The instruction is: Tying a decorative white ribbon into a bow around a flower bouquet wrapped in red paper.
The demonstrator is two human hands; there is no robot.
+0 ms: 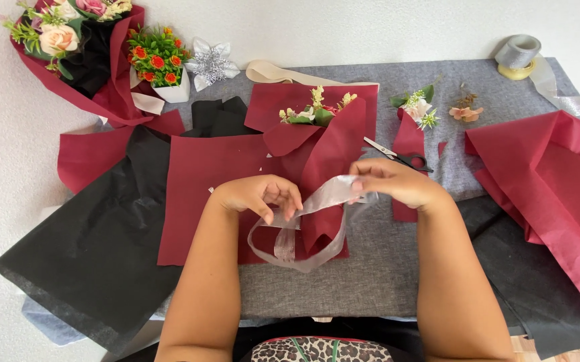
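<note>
2 hands grasp 1 translucent silver-grey ribbon (317, 213) over the dark red paper-wrapped flower bundle (317, 144): left hand (258, 194) pinches its looped end, right hand (397, 182) pinches the other, band running left-right between them.

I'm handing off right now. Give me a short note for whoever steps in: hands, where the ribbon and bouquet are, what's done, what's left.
Left hand: pinching one end of the silver ribbon.
Right hand: pinching the ribbon's other end, raised above the bouquet.
Ribbon hangs in a loose loop over the lower part of the small bouquet, which lies on the grey table cloth.
Done: flowers wrapped in maroon paper.
Left: no knot or bow shows yet; the ribbon looks untied.
Nearby: scissors behind the right hand, ribbon roll at the far right.
</note>
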